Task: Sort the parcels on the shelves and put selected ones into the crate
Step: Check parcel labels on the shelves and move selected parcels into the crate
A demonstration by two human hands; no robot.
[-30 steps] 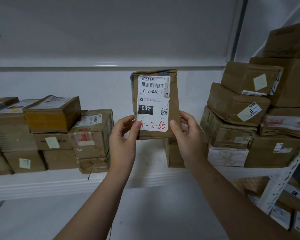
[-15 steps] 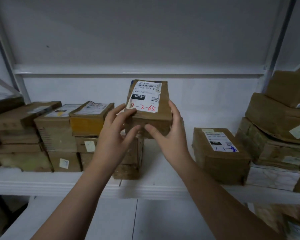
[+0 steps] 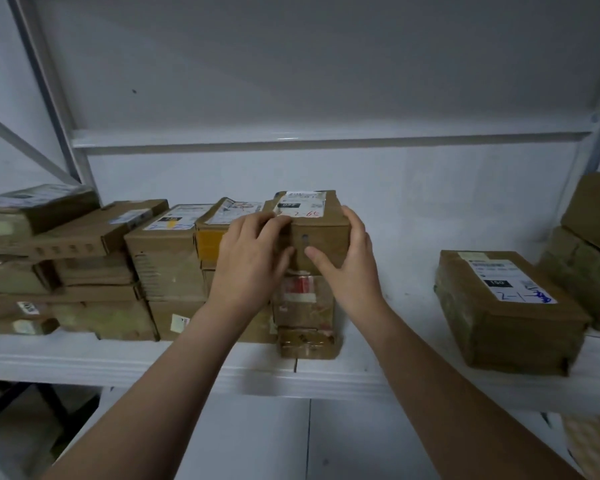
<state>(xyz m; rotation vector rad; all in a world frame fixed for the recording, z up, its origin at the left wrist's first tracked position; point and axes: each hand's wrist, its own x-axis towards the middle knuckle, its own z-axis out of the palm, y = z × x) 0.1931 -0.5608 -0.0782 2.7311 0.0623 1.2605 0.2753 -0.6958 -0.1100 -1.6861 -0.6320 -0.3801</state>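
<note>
A white metal shelf (image 3: pixel 395 344) spans the middle of the frame. Stacked brown parcels (image 3: pixel 111 317) crowd its left half. A small taped box (image 3: pixel 307 342) sits at centre, a lone labelled parcel (image 3: pixel 506 317) at right, and more cartons (image 3: pixel 575 268) at the right edge.

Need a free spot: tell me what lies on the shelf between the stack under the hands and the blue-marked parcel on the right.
Nothing. The head view shows bare white shelf between the stack and the blue-marked parcel.

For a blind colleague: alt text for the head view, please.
A person's left hand and right hand hold a label-topped brown parcel atop a stack of parcels on a white shelf; another parcel lies apart to the right.
</note>
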